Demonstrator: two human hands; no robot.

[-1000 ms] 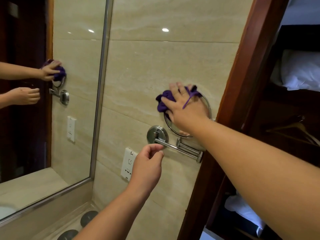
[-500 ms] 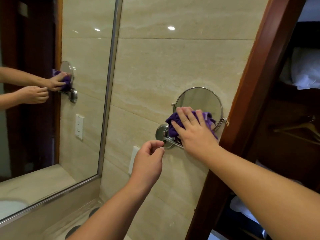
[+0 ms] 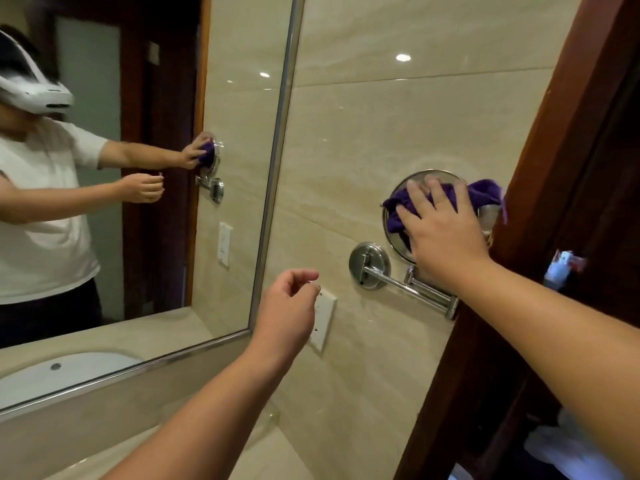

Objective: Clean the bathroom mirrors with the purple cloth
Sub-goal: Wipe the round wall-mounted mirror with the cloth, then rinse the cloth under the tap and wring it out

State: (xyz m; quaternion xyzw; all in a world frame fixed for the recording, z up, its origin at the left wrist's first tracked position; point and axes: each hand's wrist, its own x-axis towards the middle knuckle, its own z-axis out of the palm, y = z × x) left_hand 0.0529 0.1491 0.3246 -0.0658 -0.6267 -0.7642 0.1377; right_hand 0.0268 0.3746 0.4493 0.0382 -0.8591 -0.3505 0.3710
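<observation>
A small round chrome-framed mirror [image 3: 398,237] hangs on the beige tiled wall from a folding chrome arm [image 3: 408,287]. My right hand [image 3: 441,226] lies flat over it with straight, spread fingers, pressing the crumpled purple cloth [image 3: 485,192] against the glass. Most of the round mirror is hidden by hand and cloth. My left hand [image 3: 287,310] hovers lower left of the arm's wall mount, fingers loosely curled, holding nothing. The large wall mirror [image 3: 156,168] fills the left side and reflects me and both hands.
A white socket plate [image 3: 325,320] sits on the wall behind my left hand. A dark wooden door frame [image 3: 540,188] runs right beside the round mirror. The beige counter [image 3: 270,455] lies below, and a white sink shows in the reflection.
My right hand has slid the cloth from the round mirror's lower edge up over its face. The view swung left, showing more of the large mirror. My left hand has stayed curled.
</observation>
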